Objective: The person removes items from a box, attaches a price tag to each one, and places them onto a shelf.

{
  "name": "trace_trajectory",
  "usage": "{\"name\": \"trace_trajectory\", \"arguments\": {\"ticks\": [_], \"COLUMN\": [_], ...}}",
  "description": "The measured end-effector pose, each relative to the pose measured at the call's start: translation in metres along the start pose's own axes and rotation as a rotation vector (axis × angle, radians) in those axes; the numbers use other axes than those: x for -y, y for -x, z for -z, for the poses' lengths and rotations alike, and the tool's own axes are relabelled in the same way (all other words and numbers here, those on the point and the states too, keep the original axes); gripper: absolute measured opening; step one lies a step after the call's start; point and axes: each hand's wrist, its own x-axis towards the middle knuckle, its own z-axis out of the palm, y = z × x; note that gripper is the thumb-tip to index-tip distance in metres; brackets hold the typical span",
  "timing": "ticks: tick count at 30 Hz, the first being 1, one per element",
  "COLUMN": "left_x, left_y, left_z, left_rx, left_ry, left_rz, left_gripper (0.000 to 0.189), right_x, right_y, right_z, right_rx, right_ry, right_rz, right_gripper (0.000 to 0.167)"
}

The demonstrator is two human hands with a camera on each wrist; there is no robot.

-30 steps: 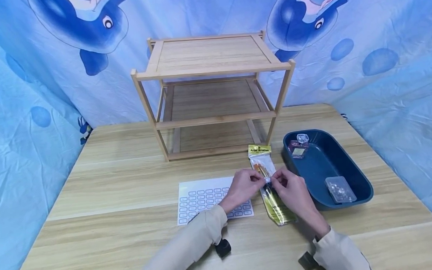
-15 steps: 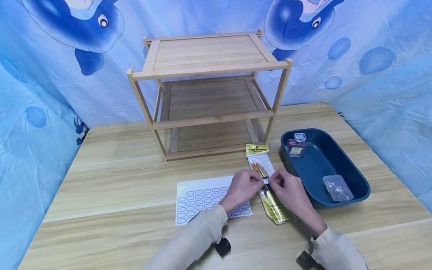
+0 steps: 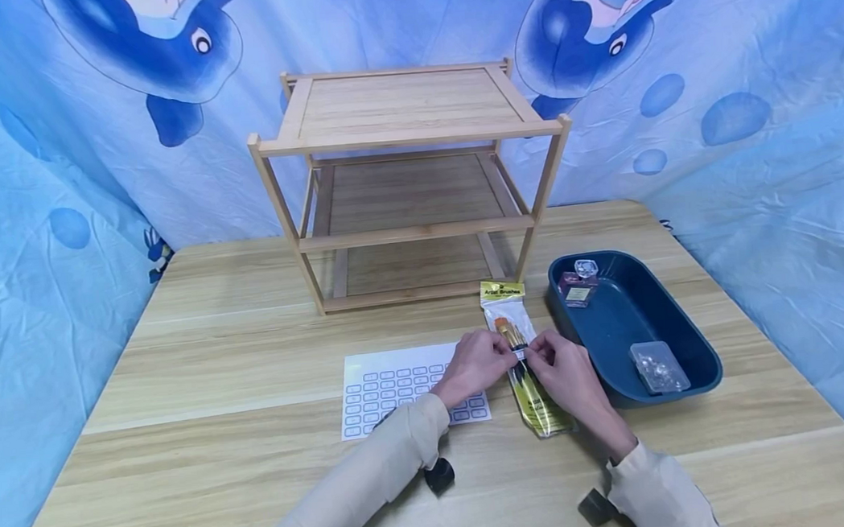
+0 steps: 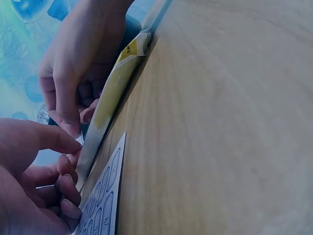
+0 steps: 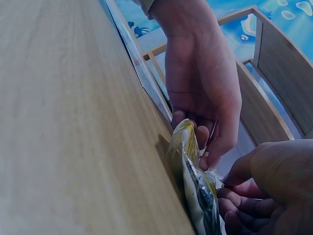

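A clear and yellow package of artist brushes (image 3: 540,408) lies lengthwise on the table, orange brush tips showing through its upper part. Over the middle of it, a small white label (image 3: 519,354) spans the gap between both hands' fingertips. My left hand (image 3: 474,365) pinches the label's left end between thumb and forefinger. At the label's other end, my right hand (image 3: 566,370) pinches with thumb and forefinger. In the right wrist view the package (image 5: 199,188) stands right beside the fingertips. Under the left wrist lies a white label sheet (image 3: 393,386) printed with rows of blue-bordered labels.
A dark blue tub (image 3: 632,323) stands to the right; it holds a clear box of small pieces (image 3: 659,367), a dark reddish box (image 3: 578,289) and a small clear container (image 3: 585,268). Behind the hands stands a three-tier wooden shelf (image 3: 420,233), close to the package's top end.
The head view has shifted slightly. Both hands stay over the package with the label between them, and the label now lies close against it. The left forearm has moved slightly.
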Motion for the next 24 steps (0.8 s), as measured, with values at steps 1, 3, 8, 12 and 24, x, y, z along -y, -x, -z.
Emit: {"name": "trace_trajectory", "arguments": {"ticks": [1,3,8,12,24], "left_x": [-0.0004,-0.001,-0.0025,-0.0031,-0.0053], "left_y": [-0.0001,-0.0003,-0.0003,-0.001,-0.0019], "left_z": [0.0003,0.0007,0.0018,0.0023,0.003], "left_rx": [0.003,0.007,0.017,0.028,0.053], "left_ry": [-0.005,-0.016,-0.034,-0.043,-0.056], "left_rz": [0.003,0.006,0.01,0.016,0.045], "left_gripper": [0.019,0.02,0.022,0.023,0.049], "right_x": [-0.0001,-0.0003,-0.0004,-0.0001,-0.0015], "right_y": [0.0,-0.0001,-0.0001,-0.0004,-0.0004], "right_z": [-0.0001,-0.0003,-0.0003,0.0,-0.0007], "right_rx": [0.0,0.001,0.0,-0.001,0.009], "right_ry": [0.0,0.001,-0.003,-0.005,-0.003], "right_rz": [-0.001,-0.003,-0.003,0.0,0.007], "right_gripper": [0.004,0.005,0.005,0.005,0.004]}}
